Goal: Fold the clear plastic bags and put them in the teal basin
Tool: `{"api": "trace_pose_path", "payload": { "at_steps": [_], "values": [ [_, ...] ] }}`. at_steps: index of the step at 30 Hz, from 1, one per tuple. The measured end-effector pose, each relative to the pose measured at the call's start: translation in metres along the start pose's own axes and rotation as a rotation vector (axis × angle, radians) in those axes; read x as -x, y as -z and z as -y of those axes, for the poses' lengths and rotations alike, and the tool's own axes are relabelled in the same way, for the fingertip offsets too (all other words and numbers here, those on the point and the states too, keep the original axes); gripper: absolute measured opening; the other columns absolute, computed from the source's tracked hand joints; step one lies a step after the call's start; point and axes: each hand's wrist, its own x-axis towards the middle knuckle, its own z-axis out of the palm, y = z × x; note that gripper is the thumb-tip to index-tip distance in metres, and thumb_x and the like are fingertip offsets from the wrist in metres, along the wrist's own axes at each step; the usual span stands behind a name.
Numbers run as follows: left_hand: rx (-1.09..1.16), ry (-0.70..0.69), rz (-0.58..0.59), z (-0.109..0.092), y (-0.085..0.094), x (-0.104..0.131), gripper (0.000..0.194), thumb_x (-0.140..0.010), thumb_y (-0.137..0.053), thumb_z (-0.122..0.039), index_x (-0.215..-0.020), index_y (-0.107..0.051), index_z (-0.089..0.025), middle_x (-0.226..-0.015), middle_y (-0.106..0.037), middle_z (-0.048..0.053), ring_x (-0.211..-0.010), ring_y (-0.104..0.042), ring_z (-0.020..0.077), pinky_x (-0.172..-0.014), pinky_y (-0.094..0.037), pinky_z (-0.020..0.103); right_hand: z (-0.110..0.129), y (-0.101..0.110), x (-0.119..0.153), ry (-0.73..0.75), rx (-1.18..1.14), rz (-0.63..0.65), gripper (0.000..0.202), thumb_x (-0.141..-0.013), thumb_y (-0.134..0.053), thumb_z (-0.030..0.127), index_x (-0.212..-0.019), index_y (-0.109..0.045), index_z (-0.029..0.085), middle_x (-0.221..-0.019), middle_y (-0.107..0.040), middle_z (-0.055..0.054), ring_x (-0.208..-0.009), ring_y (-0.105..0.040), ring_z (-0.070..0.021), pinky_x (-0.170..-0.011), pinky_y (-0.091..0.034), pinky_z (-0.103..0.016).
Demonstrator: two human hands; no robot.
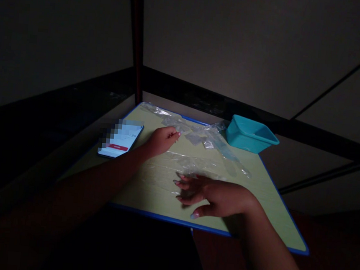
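A clear plastic bag point(160, 173) lies flat on the pale yellow-green table point(143, 197) between my hands. My left hand point(163, 140) is curled closed just beyond it, near more crumpled clear bags point(195, 137); whatever its fingers hold, if anything, is hidden. Over the right part of the flat bag, my right hand point(204, 192) has its fingers spread, palm down, with nothing gripped. Whether its fingertips touch the plastic is hard to tell in the dim light.
A turquoise plastic bin point(251, 135) stands at the table's back right corner. At the left edge lies a lit phone point(121, 140), close to my left forearm. Dark-trimmed walls rise behind the blue-edged table.
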Motion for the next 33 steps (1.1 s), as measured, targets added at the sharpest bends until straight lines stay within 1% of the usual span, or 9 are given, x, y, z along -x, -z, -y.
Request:
{"api": "trace_pose_path", "payload": {
  "at_steps": [2,5,8,10,14,19,23,27,33],
  "values": [
    [0.081,-0.011,0.031,-0.002,0.000,0.000,0.028,-0.083,-0.043,-0.034,-0.066,-0.055,-0.016,-0.059,-0.053,-0.001,-0.056,-0.048,0.0109,-0.052,-0.034,0.021,0.001,0.000,0.000,-0.022,0.006,0.007,0.035,-0.081,-0.061,0.026,-0.115,-0.063,0.016,-0.132,-0.051,-0.011,-0.136,-0.024,-0.0202,-0.112,-0.016,-0.040],
    [0.188,-0.025,0.131,-0.001,-0.003,0.001,0.029,-0.084,-0.043,-0.037,-0.068,-0.054,-0.016,-0.062,-0.056,0.000,-0.056,-0.051,0.0108,-0.052,-0.038,0.021,0.002,0.001,0.000,-0.021,-0.001,-0.009,0.030,-0.081,-0.062,0.023,-0.110,-0.066,0.018,-0.121,-0.060,-0.008,-0.134,-0.030,-0.0183,-0.113,-0.015,-0.039],
    [0.264,-0.024,0.231,0.002,-0.008,0.004,0.029,-0.084,-0.045,-0.039,-0.070,-0.055,-0.016,-0.061,-0.056,0.000,-0.055,-0.054,0.0104,-0.052,-0.041,0.021,0.002,0.002,0.000,-0.027,-0.002,-0.044,0.029,-0.081,-0.062,0.023,-0.110,-0.066,0.020,-0.123,-0.060,-0.006,-0.134,-0.028,-0.0175,-0.113,-0.017,-0.038],
    [0.287,-0.024,0.261,0.003,-0.010,0.005,0.029,-0.084,-0.046,-0.038,-0.070,-0.056,-0.015,-0.062,-0.057,0.000,-0.055,-0.054,0.0102,-0.052,-0.042,0.021,0.001,0.001,0.001,-0.054,0.003,-0.061,0.031,-0.083,-0.059,0.024,-0.113,-0.064,0.018,-0.127,-0.057,-0.007,-0.135,-0.027,-0.0173,-0.113,-0.019,-0.038],
    [0.309,-0.015,0.274,0.003,-0.010,0.005,0.029,-0.085,-0.047,-0.038,-0.070,-0.056,-0.015,-0.065,-0.058,0.000,-0.056,-0.055,0.0096,-0.054,-0.044,0.021,-0.003,0.000,0.003,-0.114,-0.008,-0.105,0.035,-0.086,-0.055,0.026,-0.119,-0.060,0.019,-0.133,-0.051,-0.008,-0.133,-0.031,-0.0171,-0.111,-0.023,-0.036],
    [0.334,0.002,0.307,0.000,-0.008,0.004,0.030,-0.085,-0.048,-0.039,-0.070,-0.057,-0.014,-0.065,-0.059,0.001,-0.057,-0.056,0.0096,-0.055,-0.046,0.021,0.000,0.005,0.004,-0.111,-0.091,-0.120,0.036,-0.084,-0.057,0.027,-0.119,-0.060,0.018,-0.129,-0.055,-0.009,-0.125,-0.043,-0.0169,-0.107,-0.031,-0.034],
    [0.342,0.017,0.308,-0.001,-0.007,0.005,0.030,-0.085,-0.047,-0.038,-0.070,-0.056,-0.014,-0.064,-0.059,0.001,-0.057,-0.056,0.0096,-0.056,-0.046,0.022,0.003,0.008,0.004,-0.032,-0.061,-0.029,0.035,-0.080,-0.063,0.027,-0.114,-0.064,0.018,-0.128,-0.055,-0.009,-0.132,-0.032,-0.0186,-0.110,-0.024,-0.036],
    [0.334,0.011,0.314,-0.002,-0.007,0.005,0.028,-0.086,-0.046,-0.035,-0.071,-0.056,-0.014,-0.065,-0.058,0.001,-0.057,-0.056,0.0097,-0.057,-0.046,0.022,0.002,0.003,0.004,-0.048,-0.011,0.039,0.041,-0.078,-0.065,0.031,-0.116,-0.062,0.018,-0.136,-0.046,-0.011,-0.136,-0.023,-0.0225,-0.112,-0.015,-0.042],
    [0.329,0.023,0.306,-0.006,-0.005,0.004,0.032,-0.085,-0.047,-0.041,-0.072,-0.057,-0.014,-0.063,-0.058,0.001,-0.058,-0.056,0.0109,-0.057,-0.046,0.023,-0.001,0.002,0.006,-0.053,-0.045,0.014,0.045,-0.080,-0.063,0.031,-0.123,-0.057,0.019,-0.140,-0.042,-0.010,-0.136,-0.024,-0.0205,-0.112,-0.012,-0.041]
  ]
}}
